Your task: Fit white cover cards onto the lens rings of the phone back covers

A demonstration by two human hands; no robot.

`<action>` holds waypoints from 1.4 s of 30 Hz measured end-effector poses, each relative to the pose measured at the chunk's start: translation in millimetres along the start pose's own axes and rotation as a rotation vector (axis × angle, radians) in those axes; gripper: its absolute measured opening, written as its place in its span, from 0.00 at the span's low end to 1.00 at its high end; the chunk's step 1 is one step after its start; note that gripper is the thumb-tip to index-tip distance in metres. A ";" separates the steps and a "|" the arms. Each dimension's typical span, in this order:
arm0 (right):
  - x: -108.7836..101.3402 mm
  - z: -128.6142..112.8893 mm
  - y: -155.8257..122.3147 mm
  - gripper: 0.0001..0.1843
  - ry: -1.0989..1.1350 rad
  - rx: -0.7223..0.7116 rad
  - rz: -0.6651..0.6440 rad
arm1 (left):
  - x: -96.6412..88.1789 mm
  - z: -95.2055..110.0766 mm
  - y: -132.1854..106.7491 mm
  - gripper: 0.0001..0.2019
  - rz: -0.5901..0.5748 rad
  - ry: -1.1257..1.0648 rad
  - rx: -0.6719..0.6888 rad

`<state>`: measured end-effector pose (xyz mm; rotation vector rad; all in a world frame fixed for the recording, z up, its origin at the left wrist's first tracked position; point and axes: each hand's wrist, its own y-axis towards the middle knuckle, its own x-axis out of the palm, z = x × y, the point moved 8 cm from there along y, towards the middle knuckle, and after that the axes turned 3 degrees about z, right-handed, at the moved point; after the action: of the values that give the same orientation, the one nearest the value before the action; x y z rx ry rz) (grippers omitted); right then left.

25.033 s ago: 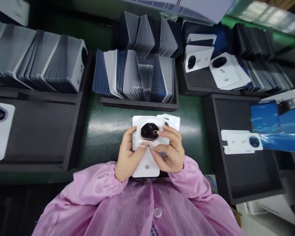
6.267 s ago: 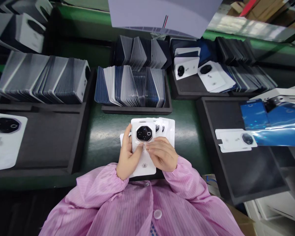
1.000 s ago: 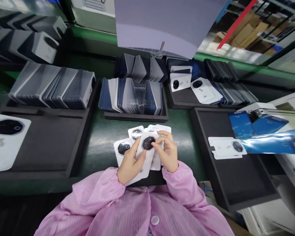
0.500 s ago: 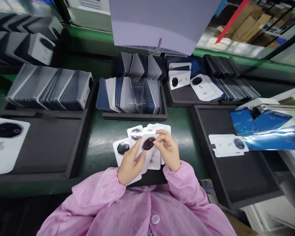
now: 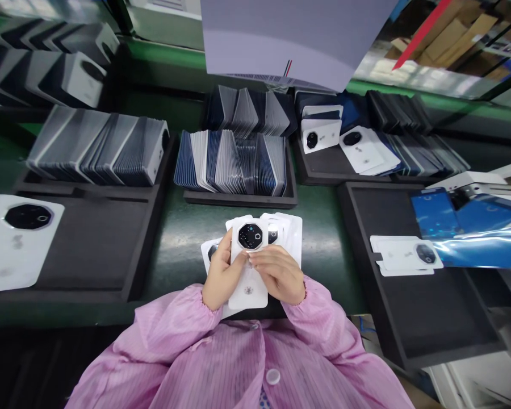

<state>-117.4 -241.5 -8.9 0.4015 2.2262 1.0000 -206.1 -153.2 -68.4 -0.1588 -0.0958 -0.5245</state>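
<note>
Upright before me is a white phone back cover [image 5: 249, 287] with a shiny black octagonal camera area near its top. My left hand [image 5: 221, 272] grips its left edge, the thumb lying across its front. My right hand [image 5: 281, 272] lies over the right side of the cover, fingers bent and pressed together. Its fingertips meet the left thumb just below the camera area; anything pinched there is hidden. Behind and under the held cover, several similar white covers [image 5: 296, 233] lie in an overlapping pile on the green worktop [image 5: 319, 227].
Black trays [image 5: 241, 199] packed with upright grey and blue panels [image 5: 232, 162] line the back. At left, a tray [image 5: 97, 244] holds a large-looking white cover [image 5: 19, 250]. The right tray [image 5: 434, 312] bears white covers [image 5: 402, 253] and blue film pieces [image 5: 485, 247]. A lilac board [image 5: 281, 40] hangs ahead.
The held cover has turned more upright and faces me squarely. My right hand has moved from the camera area's right edge down to below it. The view has shifted slightly left.
</note>
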 end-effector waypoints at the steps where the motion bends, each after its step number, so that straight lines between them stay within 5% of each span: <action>1: -0.2 -0.2 0.4 0.16 0.006 0.000 -0.001 | 0.1 0.4 -0.3 0.24 -0.001 0.004 0.009; 42: -4.3 -5.2 3.7 0.18 0.029 -0.018 -0.011 | -0.4 0.8 -4.6 0.26 -0.010 0.059 0.044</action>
<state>-117.7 -244.1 -1.6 0.3679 2.2418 1.0251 -208.8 -156.7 -67.1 -0.0997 -0.0509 -0.5361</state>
